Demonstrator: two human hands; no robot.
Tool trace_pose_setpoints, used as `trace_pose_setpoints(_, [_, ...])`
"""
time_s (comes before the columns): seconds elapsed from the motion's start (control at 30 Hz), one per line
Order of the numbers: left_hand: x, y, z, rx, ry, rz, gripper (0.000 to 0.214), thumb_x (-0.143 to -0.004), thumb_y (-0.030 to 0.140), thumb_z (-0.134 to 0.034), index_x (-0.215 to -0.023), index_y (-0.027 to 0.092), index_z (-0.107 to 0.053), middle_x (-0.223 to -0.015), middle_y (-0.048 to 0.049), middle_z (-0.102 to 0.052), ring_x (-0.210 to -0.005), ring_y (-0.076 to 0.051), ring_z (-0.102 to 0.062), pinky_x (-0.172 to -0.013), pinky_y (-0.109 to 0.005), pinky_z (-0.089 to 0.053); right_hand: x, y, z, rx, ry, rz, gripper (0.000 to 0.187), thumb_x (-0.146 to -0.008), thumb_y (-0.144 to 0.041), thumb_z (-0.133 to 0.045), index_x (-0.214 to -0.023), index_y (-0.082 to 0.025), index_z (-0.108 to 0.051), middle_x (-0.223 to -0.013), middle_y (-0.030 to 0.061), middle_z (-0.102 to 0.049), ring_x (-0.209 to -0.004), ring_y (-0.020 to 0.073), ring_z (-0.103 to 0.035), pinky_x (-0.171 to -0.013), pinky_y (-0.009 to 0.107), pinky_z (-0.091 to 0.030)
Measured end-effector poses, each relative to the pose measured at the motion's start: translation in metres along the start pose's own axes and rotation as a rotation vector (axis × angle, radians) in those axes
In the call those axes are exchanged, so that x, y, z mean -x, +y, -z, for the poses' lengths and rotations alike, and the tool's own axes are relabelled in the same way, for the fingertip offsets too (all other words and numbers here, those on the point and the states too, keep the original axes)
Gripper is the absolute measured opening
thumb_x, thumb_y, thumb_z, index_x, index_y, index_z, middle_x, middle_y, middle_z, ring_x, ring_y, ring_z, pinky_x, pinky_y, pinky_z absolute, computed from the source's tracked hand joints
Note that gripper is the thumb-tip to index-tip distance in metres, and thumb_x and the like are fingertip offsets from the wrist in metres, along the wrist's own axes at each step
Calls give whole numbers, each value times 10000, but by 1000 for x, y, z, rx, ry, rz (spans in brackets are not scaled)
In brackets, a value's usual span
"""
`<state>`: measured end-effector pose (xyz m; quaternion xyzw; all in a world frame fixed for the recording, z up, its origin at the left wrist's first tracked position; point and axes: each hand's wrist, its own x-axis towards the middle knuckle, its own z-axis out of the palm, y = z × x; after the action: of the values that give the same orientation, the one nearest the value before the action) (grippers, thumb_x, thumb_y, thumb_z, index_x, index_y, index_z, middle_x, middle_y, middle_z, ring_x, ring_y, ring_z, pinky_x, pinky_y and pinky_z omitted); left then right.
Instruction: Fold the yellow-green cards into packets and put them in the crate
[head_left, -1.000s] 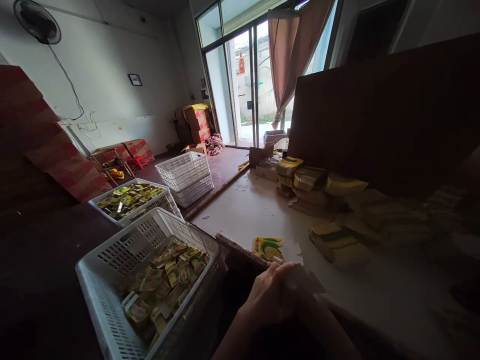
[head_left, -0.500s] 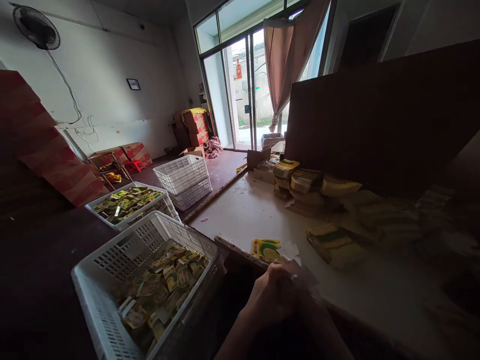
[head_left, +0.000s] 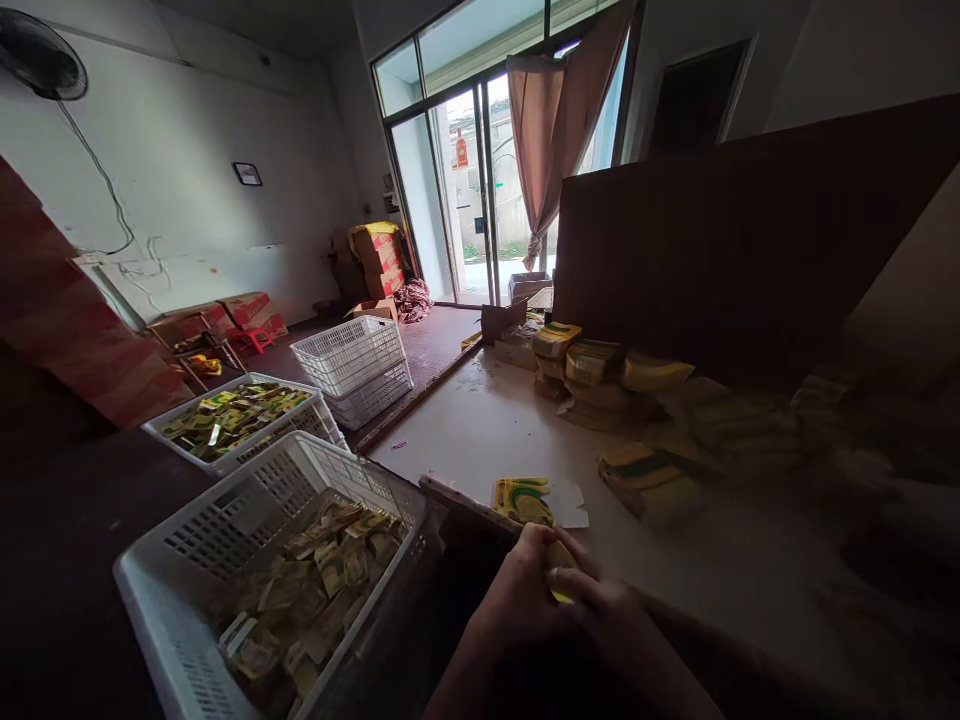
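Observation:
My left hand (head_left: 517, 595) and my right hand (head_left: 615, 625) meet at the near edge of the white table (head_left: 480, 430). Together they pinch a small yellow packet (head_left: 559, 560), mostly hidden by the fingers. Just beyond the hands a flat yellow-and-green packet (head_left: 525, 498) lies on the table beside a white paper piece (head_left: 570, 505). To the left stands a white plastic basket (head_left: 225, 520) with several similar packets inside.
Stacks of yellow-green packets (head_left: 645, 480) line the table's right side before a tall brown cardboard sheet (head_left: 742, 240). A second filled basket (head_left: 232, 415) and stacked empty baskets (head_left: 356, 365) stand further left. Cartons (head_left: 375, 255) sit near the glass door (head_left: 465, 190).
The view has shifted right and down a little. My right hand has come into view beside the left, and a yellow packet now shows between the fingers.

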<state>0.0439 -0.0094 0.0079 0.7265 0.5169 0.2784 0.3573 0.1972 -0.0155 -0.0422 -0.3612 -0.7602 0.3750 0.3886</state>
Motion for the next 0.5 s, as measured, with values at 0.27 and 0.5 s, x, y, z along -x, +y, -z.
trace_pose_setpoints(0.27, [-2,4,5,-116,-105,18,755,-545,402,-776,-1196,86,-560,-1088,-114,-630,-967,-255,-601,-829,-335,-459,0,-13,20,-94,-159,-45,215,-803,-158,-525,-947,-168,-684,-1525,106,-342,-1337,270,-450,-1089,381,-377])
trace_pose_setpoints(0.5, [-5,1,1,-249,-149,39,674,-649,212,-677,-1286,133,-472,-1013,-95,-669,-873,-233,-633,-749,-324,-473,3,-4,20,-152,-90,18,238,-836,-227,-511,-939,-159,-714,-1432,137,-460,-1347,306,-432,-1074,409,-388])
